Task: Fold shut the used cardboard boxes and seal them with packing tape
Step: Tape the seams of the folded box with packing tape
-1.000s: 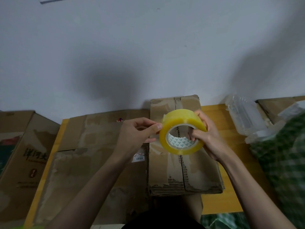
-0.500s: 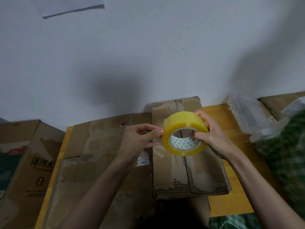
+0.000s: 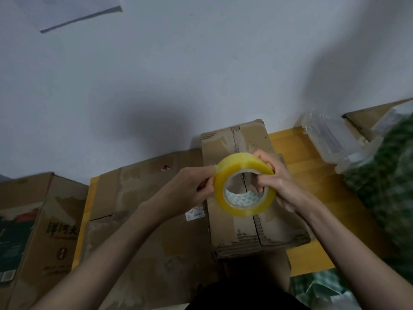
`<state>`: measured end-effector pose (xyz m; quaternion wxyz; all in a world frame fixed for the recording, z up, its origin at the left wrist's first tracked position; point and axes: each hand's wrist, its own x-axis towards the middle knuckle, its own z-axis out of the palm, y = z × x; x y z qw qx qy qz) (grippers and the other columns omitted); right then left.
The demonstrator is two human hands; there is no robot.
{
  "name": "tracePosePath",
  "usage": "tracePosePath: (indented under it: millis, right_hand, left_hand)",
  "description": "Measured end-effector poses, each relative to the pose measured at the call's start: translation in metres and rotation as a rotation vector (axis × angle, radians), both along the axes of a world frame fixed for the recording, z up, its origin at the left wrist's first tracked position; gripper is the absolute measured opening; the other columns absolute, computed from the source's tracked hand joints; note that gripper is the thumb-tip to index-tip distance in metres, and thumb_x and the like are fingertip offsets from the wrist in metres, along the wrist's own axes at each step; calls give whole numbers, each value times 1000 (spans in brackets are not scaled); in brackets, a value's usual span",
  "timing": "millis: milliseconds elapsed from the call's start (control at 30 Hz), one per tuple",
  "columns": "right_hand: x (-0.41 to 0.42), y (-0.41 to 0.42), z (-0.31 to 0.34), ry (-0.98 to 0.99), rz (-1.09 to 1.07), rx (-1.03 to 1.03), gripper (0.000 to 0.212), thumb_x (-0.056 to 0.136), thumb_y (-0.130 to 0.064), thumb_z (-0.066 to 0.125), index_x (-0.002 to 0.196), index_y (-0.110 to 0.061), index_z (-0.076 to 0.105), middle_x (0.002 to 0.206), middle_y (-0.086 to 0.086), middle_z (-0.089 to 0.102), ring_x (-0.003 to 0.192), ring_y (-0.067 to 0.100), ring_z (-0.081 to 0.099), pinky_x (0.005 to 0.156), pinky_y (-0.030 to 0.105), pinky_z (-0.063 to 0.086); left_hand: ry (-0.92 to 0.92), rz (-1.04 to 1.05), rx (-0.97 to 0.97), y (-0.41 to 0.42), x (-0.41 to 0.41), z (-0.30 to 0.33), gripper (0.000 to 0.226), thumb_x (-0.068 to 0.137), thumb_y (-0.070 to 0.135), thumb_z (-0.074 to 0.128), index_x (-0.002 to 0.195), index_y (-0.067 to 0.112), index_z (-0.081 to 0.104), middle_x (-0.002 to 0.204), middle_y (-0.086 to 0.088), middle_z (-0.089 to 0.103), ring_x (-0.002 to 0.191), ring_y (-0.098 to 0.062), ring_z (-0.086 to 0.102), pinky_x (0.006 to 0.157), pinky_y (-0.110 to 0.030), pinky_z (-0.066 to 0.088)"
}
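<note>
A yellow roll of packing tape (image 3: 232,204) is held up above a small worn cardboard box (image 3: 237,229) whose top flaps lie folded shut. My right hand (image 3: 279,186) grips the roll, with fingers through its core and the thumb over the rim. My left hand (image 3: 190,191) pinches the roll's left edge at the tape's loose end. The box stands on a yellow wooden table (image 3: 310,258), against the wall.
A large flattened cardboard box (image 3: 134,220) lies left of the small one. A printed carton (image 3: 33,231) stands at the far left. Clear plastic packaging (image 3: 330,139) and another cardboard piece (image 3: 366,113) sit at the back right, beside green checked cloth (image 3: 391,182).
The roll has tipped so its hole faces me more. My left hand has closed in onto its left edge. The camera has tilted slightly.
</note>
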<state>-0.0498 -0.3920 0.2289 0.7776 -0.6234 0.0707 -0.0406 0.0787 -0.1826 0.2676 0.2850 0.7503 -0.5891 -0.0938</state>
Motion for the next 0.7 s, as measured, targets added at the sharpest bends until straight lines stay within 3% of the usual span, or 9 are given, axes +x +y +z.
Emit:
tracePosePath:
  millis: [67,133,200,267,400,467,567,700]
  right_hand:
    - [-5,2,-2,34,108,244,26,65,12,48,81,-8,52,55,9,41,49,19,42,55,33,39]
    - [-11,0,0,136,264,341,22,68,11,47,77,-7,53,54,7,41,48,15,38,51,29,36]
    - [-15,1,0,208,426,130,16,73,11,48,86,3,54,59,2,47,51,13,42,50,24,39]
    - [-15,5,-2,212,427,-109,18,76,8,53,91,0,55,65,1,52,55,14,49,55,23,44]
    - [-6,-2,3,226,127,-313,18,82,6,64,98,-2,57,67,-5,58,63,12,59,66,26,49]
    - [-4,-13,6,240,115,-412,21,82,0,70,98,-9,60,70,-7,60,68,9,61,67,26,48]
    - [0,-24,11,283,171,-548,22,80,-10,78,93,-17,62,75,-6,63,72,10,65,66,25,48]
    - [8,-31,13,371,225,-654,20,76,-18,80,87,-19,65,71,-5,63,67,9,62,68,32,46]
  left_hand:
    - [-99,-121,41,3,3,4,33,89,10,49,77,33,30,62,17,30,51,-6,29,51,-13,25]
    - [-304,-215,85,11,18,10,25,89,16,48,76,31,33,63,16,30,51,-6,26,51,-12,22]
    - [-526,-261,112,19,45,21,20,95,24,44,75,24,41,62,11,35,51,-6,27,48,-16,23]
    - [-653,-297,130,21,66,29,29,100,29,38,76,19,49,63,7,43,52,-6,29,47,-17,25]
    - [-625,-179,97,14,65,22,20,99,30,44,86,18,52,72,2,51,55,-11,38,43,-24,36]
    - [-586,-115,23,16,63,13,23,99,33,50,92,14,60,80,-1,59,56,-15,50,42,-30,46]
    - [-629,-178,-36,20,63,-2,24,103,28,54,95,11,70,87,-3,64,66,-17,60,46,-31,51]
    - [-671,-186,-41,21,68,-14,14,101,18,55,104,14,69,66,-1,59,53,-17,54,37,-31,44]
